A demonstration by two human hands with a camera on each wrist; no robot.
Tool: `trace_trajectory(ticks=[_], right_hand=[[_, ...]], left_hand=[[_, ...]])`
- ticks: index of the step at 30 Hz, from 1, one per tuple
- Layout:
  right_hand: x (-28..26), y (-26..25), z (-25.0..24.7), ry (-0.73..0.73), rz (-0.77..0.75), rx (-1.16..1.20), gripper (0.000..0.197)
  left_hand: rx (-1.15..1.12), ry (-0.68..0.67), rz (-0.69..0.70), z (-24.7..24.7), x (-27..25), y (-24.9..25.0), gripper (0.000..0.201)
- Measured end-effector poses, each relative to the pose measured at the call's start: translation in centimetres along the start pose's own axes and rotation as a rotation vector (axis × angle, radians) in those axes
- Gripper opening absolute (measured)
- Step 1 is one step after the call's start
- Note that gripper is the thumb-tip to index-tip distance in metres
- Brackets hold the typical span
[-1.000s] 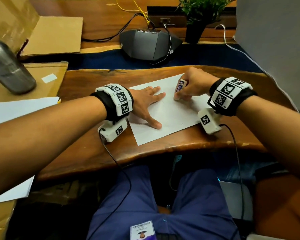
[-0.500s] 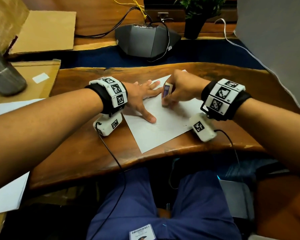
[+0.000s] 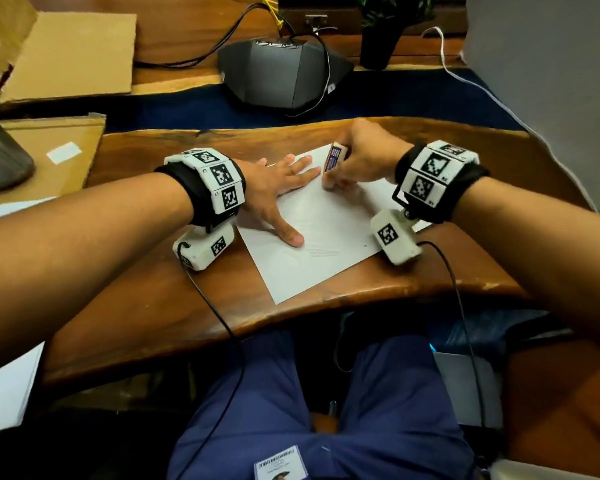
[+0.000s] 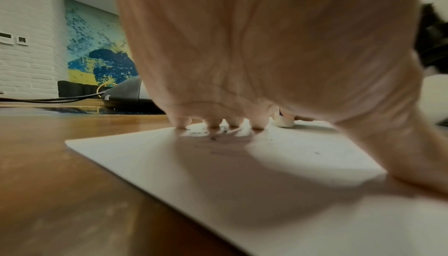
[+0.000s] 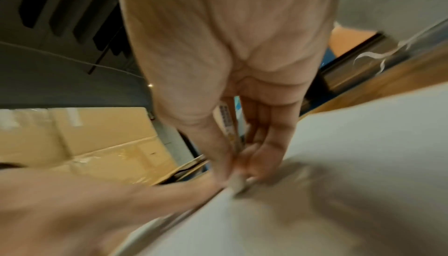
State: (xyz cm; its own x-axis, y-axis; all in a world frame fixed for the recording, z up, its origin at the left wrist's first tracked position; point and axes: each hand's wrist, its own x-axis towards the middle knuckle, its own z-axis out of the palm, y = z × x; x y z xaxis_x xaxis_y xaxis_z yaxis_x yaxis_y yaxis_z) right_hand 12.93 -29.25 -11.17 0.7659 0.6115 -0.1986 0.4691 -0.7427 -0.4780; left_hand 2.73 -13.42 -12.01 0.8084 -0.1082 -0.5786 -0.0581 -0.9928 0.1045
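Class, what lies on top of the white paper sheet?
The left hand presses flat on the sheet; the right hand holds an eraser against it. Anything beneath the palm is covered.

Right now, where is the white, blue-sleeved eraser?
Head view, centre: the eraser, pinched by the right hand, presses its tip on the white paper sheet beside the left hand.

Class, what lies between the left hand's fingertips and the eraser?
Only a narrow strip of bare paper. The left hand lies flat on it; the eraser, gripped by the right hand, stands just beyond the fingertips. The head view shows this.
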Motion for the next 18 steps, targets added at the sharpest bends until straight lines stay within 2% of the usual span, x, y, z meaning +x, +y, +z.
trace_trajectory(ticks=[2,4,6,8,10,12,15,16,18], right_hand=[[-0.9,-0.3,1.2,-0.095,-0.076,-0.037,0.032],[-1.3,-0.2,0.9,-0.156,-0.067,-0.008,0.030],[-0.7,0.6,-0.3,-0.095,0.031,0.064,0.032],[-0.3,0.8,-0.3,-0.024,0.021,0.059,0.036],[-1.1,0.4,0.7,-0.100,-0.057,-0.004,0.033],[-1.6,0.2,0.8,-0.177,-0.070,0.020,0.029],[-0.8,0.8,-0.5,-0.082,0.012,0.089,0.027],[-0.7,0.8,-0.4,-0.061,-0.003,0.088,0.027],[-1.5,0.4,0.6,-0.126,-0.066,0.026,0.026]], left_hand=[[-0.006,-0.008,-0.043,-0.1,-0.7,0.6,0.119],[-0.012,-0.002,-0.034,-0.2,-0.6,0.6,0.120],[0.013,-0.004,-0.004,-0.1,0.1,0.2,0.127],[0.004,-0.011,-0.008,0.0,0.0,0.1,0.127],[-0.003,-0.014,-0.038,-0.1,-0.5,0.5,0.121],[-0.006,-0.013,-0.035,-0.2,-0.5,0.6,0.121],[0.019,-0.008,-0.009,-0.1,0.3,0.1,0.127],[0.011,-0.009,-0.011,0.0,0.3,-0.1,0.127],[0.003,-0.006,-0.017,0.1,0.2,-0.2,0.126]])
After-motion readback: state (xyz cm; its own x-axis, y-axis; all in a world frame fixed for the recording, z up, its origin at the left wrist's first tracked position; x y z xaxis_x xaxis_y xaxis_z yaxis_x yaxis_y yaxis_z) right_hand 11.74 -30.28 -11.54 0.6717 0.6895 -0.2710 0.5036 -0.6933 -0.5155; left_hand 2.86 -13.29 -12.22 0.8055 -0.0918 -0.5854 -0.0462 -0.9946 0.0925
